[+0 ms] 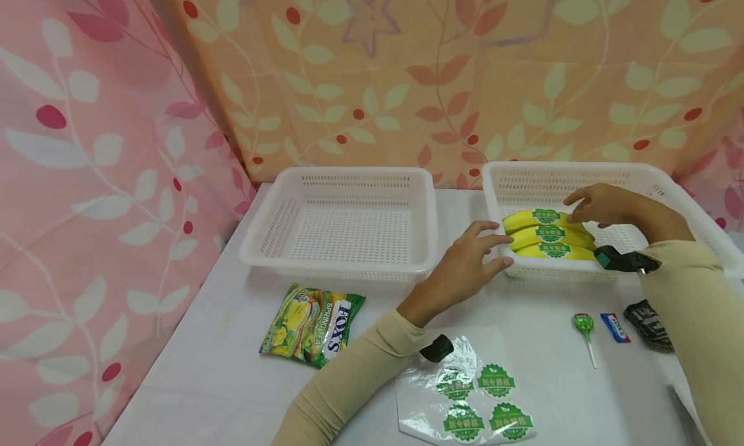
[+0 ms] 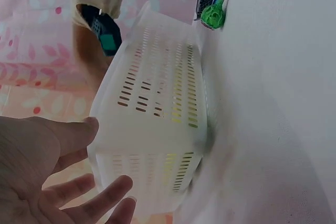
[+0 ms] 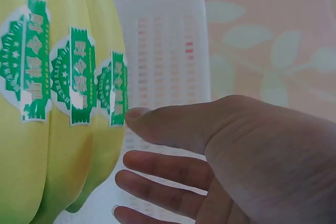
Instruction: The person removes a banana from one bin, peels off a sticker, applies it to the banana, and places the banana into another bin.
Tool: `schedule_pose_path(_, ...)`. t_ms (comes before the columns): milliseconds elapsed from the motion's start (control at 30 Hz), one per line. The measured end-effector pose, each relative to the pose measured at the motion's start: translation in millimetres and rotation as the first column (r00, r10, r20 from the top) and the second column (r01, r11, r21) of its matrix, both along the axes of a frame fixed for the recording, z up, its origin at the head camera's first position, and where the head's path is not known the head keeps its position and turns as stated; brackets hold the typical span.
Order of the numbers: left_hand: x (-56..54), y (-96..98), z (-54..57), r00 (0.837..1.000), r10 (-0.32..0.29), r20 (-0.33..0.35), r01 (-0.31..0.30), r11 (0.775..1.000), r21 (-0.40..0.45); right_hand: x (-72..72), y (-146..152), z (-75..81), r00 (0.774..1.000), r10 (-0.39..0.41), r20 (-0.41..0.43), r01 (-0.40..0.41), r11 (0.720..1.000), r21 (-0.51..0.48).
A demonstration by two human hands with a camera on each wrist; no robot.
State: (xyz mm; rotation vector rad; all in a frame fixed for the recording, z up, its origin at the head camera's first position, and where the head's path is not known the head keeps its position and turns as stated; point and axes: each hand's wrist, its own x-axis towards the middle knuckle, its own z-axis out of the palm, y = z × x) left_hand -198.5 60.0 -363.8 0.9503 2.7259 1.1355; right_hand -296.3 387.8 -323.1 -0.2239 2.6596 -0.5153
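Three yellow bananas (image 1: pixel 549 235) lie side by side at the left end of the white right-hand basket (image 1: pixel 581 170). Each carries a green-and-white sticker (image 3: pixel 80 74). My right hand (image 1: pixel 610 207) reaches in over the basket, its thumb tip right at the edge of the far banana and its fingers loosely bent around nothing. Outside the basket's near left corner is my left hand (image 1: pixel 465 265), fingers spread, with fingertips by the rim. In the left wrist view, that hand (image 2: pixel 47 177) stands beside the slotted basket wall (image 2: pixel 147 140), gripping nothing.
Another white basket (image 1: pixel 337 267) stands to the left. In front of it lies a Fox's candy bag (image 1: pixel 314 323). A glossy sheet of green stickers (image 1: pixel 427 401) lies under my left forearm. A green lollipop (image 1: pixel 583 324), blue-and-red wrapped sweet (image 1: pixel 615 328) and black packet (image 1: pixel 648 324) lie at right.
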Motion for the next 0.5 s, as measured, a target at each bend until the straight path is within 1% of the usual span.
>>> schedule_pose_path(133,0.8,-0.1,1.1,1.0,-0.007,-0.027,0.005,0.998,-0.06,22.2,-12.4,5.1,0.992,0.02,-0.125,-0.016,0.999,0.036)
schedule_pose_path(233,4.0,-2.0,3.0,0.999,-0.015,-0.033,0.011,0.994,-0.105,43.3,-23.5,7.9,0.977,0.046,-0.21,-0.035,0.998,0.056)
schedule_pose_path(300,7.9,-5.4,4.4,0.998,-0.033,-0.05,0.028,0.993,-0.111,58.3,-29.9,9.3,0.963,0.064,-0.26,-0.049,0.997,0.061)
schedule_pose_path(400,17.5,-17.3,8.3,0.99,-0.081,-0.117,0.069,0.992,-0.103,80.3,-37.0,11.6,0.942,0.076,-0.327,-0.061,0.997,0.056)
schedule_pose_path(500,28.3,-38.6,15.2,0.971,-0.12,-0.207,0.098,0.989,-0.113,99.3,-39.6,12.4,0.927,0.062,-0.37,-0.051,0.998,0.041)
